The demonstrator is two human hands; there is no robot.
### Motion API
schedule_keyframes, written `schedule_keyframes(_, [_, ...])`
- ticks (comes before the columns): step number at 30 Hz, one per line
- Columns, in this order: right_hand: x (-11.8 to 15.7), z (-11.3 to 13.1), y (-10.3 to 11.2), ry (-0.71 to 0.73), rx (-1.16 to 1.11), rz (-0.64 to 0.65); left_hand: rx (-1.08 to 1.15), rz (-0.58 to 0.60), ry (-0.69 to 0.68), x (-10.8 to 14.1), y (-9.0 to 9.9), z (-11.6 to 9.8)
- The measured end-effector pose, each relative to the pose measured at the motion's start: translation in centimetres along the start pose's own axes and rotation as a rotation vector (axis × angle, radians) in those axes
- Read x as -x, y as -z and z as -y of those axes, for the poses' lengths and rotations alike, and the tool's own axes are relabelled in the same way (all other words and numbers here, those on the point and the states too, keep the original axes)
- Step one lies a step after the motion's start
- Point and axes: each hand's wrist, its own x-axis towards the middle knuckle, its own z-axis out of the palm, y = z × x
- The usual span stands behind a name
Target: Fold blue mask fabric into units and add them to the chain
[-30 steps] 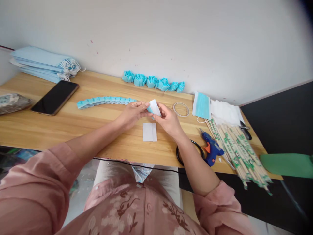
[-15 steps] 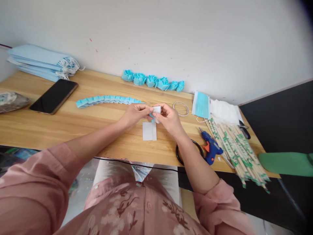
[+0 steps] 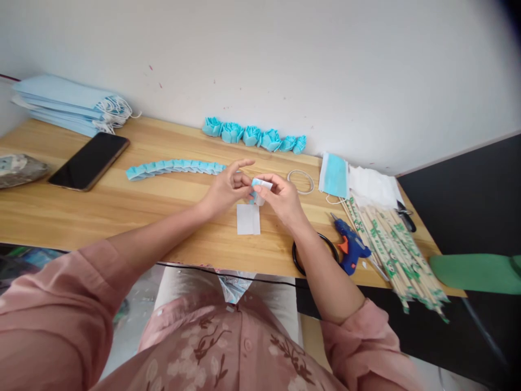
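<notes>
Over the middle of the wooden table, my right hand (image 3: 283, 200) pinches a small folded blue-and-white piece (image 3: 262, 190). My left hand (image 3: 228, 189) touches the left side of that piece with its thumb and a bent finger, its index finger raised. Just below the hands lies a white square (image 3: 248, 219). A curved row of folded blue pieces (image 3: 175, 166) stretches left from behind my left hand. Several blue flower shapes (image 3: 252, 136) stand in a line near the wall.
Left: mask stack (image 3: 65, 103), phone (image 3: 90, 161). Right: tape ring (image 3: 301, 181), blue mask (image 3: 334, 174), white sheets (image 3: 374, 185), glue gun (image 3: 353, 247), black ring (image 3: 296, 255), wrapped sticks (image 3: 399, 250) over the table edge, green bottle (image 3: 474, 271).
My left hand has shifted slightly left and its index finger has lifted off the folded piece. The piece has turned, showing more blue at its top.
</notes>
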Motion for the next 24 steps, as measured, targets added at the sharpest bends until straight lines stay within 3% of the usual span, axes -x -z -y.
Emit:
schedule_keyframes(4, [0.08,0.38,0.09,0.063,0.116,-0.080,-0.054,0.005,0.010,0.19,-0.31,-0.04])
schedule_keyframes(13, [-0.16,0.28,0.39,0.087,0.039,-0.225,-0.206,0.118,0.180,0.12,0.38,0.35])
schedule_keyframes(24, [-0.41,0.50,0.37,0.076,-0.015,-0.325,-0.350,0.190,0.092,0.28,0.42,-0.48])
